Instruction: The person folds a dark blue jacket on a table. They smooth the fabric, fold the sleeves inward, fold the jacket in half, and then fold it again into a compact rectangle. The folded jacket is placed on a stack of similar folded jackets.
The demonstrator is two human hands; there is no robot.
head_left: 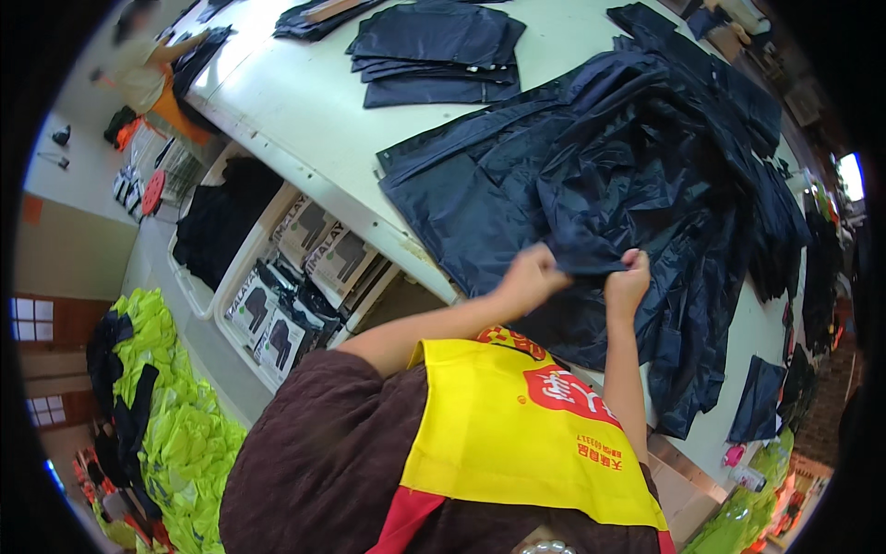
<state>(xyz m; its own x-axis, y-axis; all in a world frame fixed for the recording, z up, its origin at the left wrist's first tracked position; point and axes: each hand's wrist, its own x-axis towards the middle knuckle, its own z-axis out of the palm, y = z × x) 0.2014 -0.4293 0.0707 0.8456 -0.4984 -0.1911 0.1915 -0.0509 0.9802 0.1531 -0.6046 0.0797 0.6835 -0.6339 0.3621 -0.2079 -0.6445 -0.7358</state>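
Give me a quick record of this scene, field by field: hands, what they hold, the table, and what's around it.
Left hand: left hand pinches an edge of the dark navy garment
Right hand: right hand grips the same edge, close beside the left
Garment: crumpled, spread over the white table
Also on table: stack of folded navy pieces
Beside table: white bins holding packaged items and black fabric
Floor: heap of neon yellow-green fabric
Others: another person at the table's far end

Long white table (305, 111) over pale floor (83, 175).
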